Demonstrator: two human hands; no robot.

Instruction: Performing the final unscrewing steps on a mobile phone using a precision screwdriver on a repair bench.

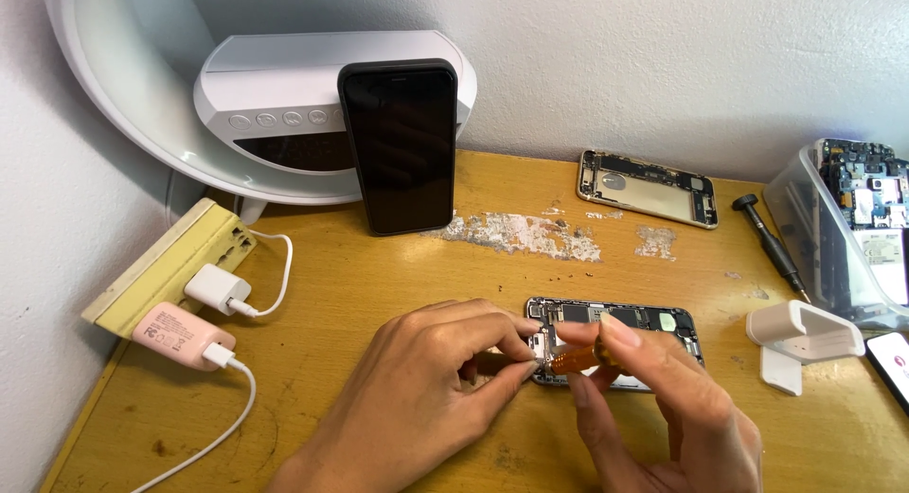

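An opened phone body (632,321) with exposed circuit parts lies flat on the wooden desk (379,294). My left hand (431,375) pinches its left end with thumb and fingertips. My right hand (653,398) holds a small orange-handled tool (578,359) against the same end of the phone. The tool's tip is hidden between my fingers.
A black phone (400,144) leans on a white clock-lamp (275,105) at the back. A gold phone shell (648,187), a black screwdriver (772,245), a clear bin of parts (852,228), a white stand (803,334) and a power strip with chargers (180,275) surround the work spot.
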